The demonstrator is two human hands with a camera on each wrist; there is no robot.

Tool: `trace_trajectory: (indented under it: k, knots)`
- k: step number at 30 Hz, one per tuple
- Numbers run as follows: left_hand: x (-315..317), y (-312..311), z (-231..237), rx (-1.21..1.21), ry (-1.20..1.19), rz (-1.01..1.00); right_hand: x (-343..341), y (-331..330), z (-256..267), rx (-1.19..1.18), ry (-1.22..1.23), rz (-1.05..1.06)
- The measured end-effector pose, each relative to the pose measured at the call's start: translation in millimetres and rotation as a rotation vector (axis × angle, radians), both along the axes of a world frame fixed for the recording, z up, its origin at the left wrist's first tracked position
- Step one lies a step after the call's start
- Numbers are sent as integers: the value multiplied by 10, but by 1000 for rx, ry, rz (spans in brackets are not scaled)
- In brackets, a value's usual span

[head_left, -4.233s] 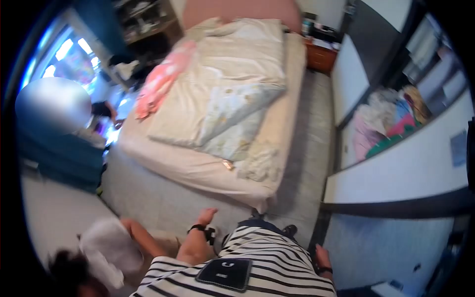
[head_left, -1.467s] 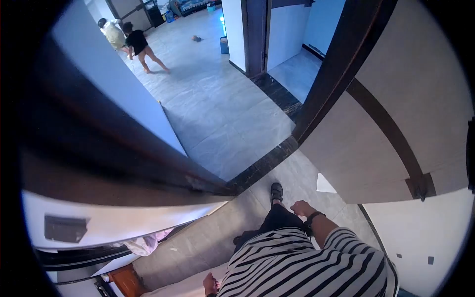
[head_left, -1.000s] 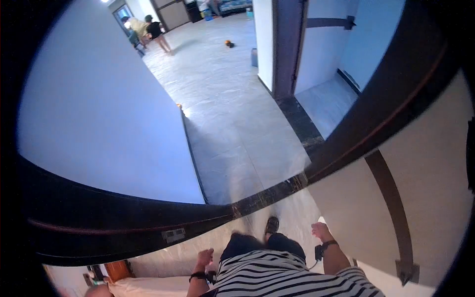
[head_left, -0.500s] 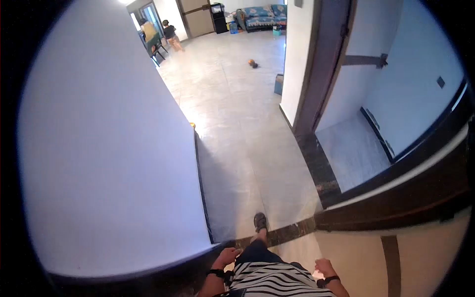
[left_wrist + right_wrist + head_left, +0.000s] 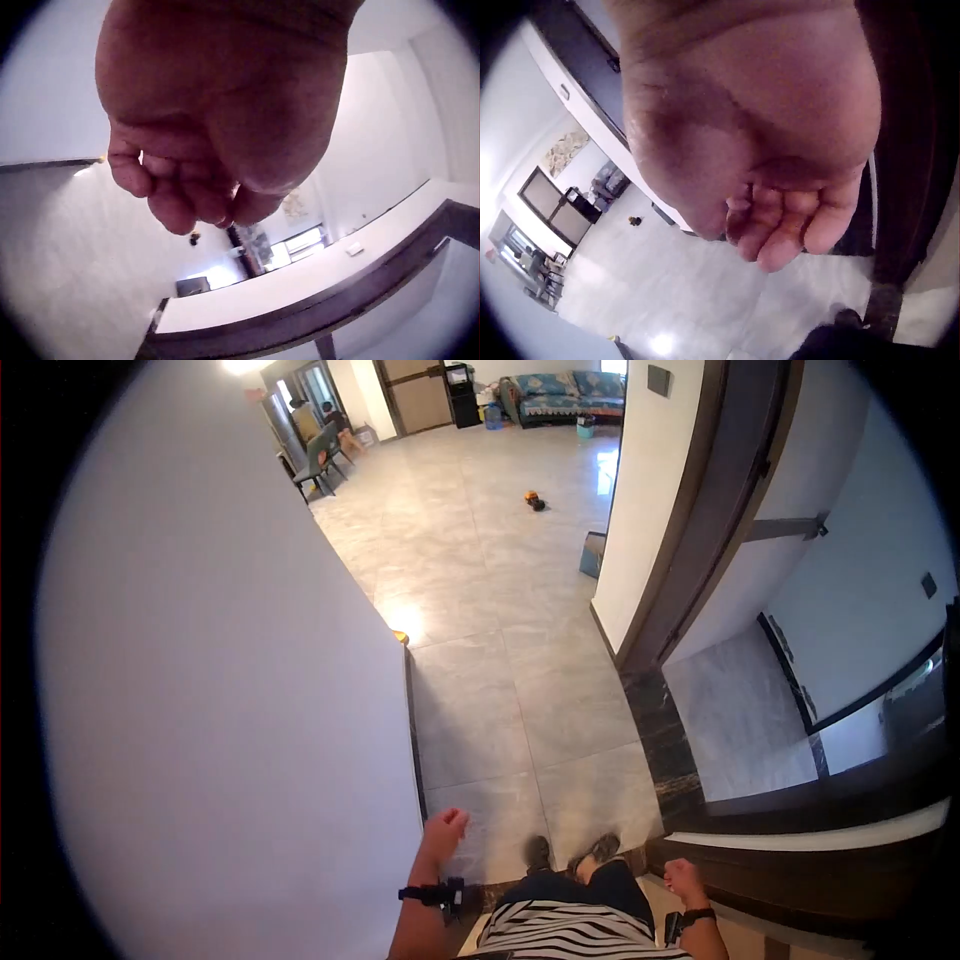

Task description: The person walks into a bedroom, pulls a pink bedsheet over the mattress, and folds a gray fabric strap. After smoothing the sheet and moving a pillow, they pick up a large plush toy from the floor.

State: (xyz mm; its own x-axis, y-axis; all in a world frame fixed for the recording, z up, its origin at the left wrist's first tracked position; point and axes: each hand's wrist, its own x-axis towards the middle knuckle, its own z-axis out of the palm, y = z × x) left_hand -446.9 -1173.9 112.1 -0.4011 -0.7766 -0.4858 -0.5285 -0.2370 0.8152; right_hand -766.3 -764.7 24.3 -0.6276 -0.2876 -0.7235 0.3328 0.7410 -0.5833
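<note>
My left hand (image 5: 444,836) hangs in front of me beside the white wall (image 5: 230,680), with a camera strapped to its wrist. In the left wrist view the palm and loosely curled fingers of that left hand (image 5: 221,97) show nothing held. Lower right, my right hand (image 5: 685,878) is near the dark door frame (image 5: 800,860). The right wrist view shows the right hand (image 5: 757,120) with its fingers loosely bent and nothing in them. Both shoes (image 5: 538,853) stand at the doorway sill.
A tiled floor (image 5: 480,700) stretches ahead. On it lies a small orange and black object (image 5: 535,501). A chair (image 5: 320,458) and two people are at the far left; a blue sofa (image 5: 565,398) is at the back. A second doorway (image 5: 745,700) opens on the right, and a yellow object (image 5: 401,638) sits at the wall corner.
I have turned from the bedroom with the bed and walked to the doorway. The hall has come nearer, the two people have moved farther off, and my left hand has swung forward.
</note>
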Motion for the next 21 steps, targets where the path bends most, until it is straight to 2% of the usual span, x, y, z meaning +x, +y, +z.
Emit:
trace_trajectory:
  k: [3,6,7,9,12,13,15,16,17,20,21]
  knots:
    - [-470,-382,551,-176,133,5,-188,79,-189,-2,-79,-24]
    - [-963,-624,951,-310,294,80,-469,212,-324,191,-159,-99]
    - [-1158,-637,1216,-331,314,83,-556,261,-383,147,-212,-203]
    - [-1466,-750,1358,-494,345,47,-783,372,-565,52,-317,-403]
    - [-2055,-798,1846,-590,360,31,-1300,461,-680,-145,-536,-481]
    - [-2286,-783,2017,-613,421,32,-1387,387,-747,-49,-338,-409]
    - [-2723,-794,2295,-770,491,-27,-1752,281,-638,-113,-406,-523]
    - [-2927,-789,2457,-860,559,-59,-1853,119,-554,-9,-274,-510]
    - [-3125,-761,2639,-980,606,-105,-1979,92,-536,-50,-243,-504]
    - [-3626,-637,3187,-1313,872,-235,-2318,137,-564,-172,-289,-533]
    - [-3721,-610,3343,-1371,954,-273,-2455,183,-633,-315,-497,-710]
